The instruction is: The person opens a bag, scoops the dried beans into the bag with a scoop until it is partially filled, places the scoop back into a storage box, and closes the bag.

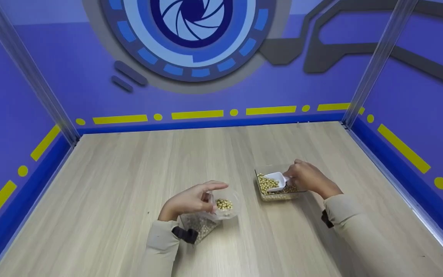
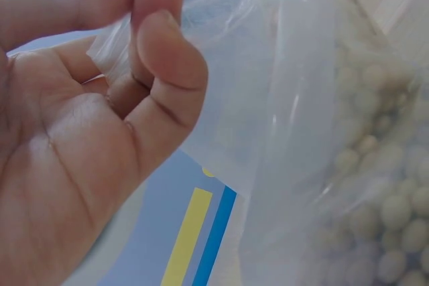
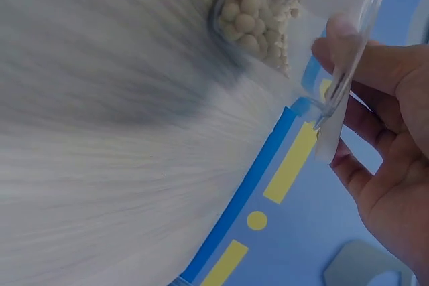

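Observation:
My left hand (image 1: pixel 190 200) pinches the open mouth of a clear plastic bag (image 1: pixel 236 207) between thumb and fingers. Pale round beans (image 1: pixel 224 204) show inside its mouth, and more beans (image 2: pixel 395 226) lie behind the film in the left wrist view. To the right, my right hand (image 1: pixel 309 177) grips the handle of a white scoop (image 1: pixel 280 177). The scoop dips into a clear rectangular box (image 1: pixel 276 168) holding the same beans, with some beans in its bowl. In the right wrist view my fingers (image 3: pixel 385 68) wrap the handle at the box's wall (image 3: pixel 355 65), partly behind clear plastic.
Both bag and box stand on a light wood-grain table (image 1: pixel 129 173). Blue-purple panels (image 1: pixel 244 88) with yellow marks enclose it at the back and sides. Clear corner posts (image 1: pixel 383 50) rise at the table's back corners.

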A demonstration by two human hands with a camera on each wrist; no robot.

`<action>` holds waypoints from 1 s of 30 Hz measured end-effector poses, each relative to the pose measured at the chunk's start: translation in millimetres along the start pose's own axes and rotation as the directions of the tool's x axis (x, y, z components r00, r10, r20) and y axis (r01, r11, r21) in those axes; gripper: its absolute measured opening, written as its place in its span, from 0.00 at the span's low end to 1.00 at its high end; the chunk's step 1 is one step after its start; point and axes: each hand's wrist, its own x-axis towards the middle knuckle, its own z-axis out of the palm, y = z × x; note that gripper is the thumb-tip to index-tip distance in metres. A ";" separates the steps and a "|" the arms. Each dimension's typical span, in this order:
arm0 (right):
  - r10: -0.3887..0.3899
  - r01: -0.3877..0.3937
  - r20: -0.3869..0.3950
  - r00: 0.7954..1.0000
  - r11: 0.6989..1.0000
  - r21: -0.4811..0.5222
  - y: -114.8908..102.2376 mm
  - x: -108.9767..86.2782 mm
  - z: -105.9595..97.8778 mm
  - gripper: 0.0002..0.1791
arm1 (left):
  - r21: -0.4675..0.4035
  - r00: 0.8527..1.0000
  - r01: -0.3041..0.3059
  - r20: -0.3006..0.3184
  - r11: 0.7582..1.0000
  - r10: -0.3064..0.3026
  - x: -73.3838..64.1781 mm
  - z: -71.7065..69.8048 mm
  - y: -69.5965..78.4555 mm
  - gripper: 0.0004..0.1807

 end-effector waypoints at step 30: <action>0.133 -0.138 0.095 0.987 0.989 0.050 -4.9 1.9 -10.5 0.11 | -0.006 1.000 0.002 -0.006 1.000 -0.002 -1.1 0.0 -0.1 0.38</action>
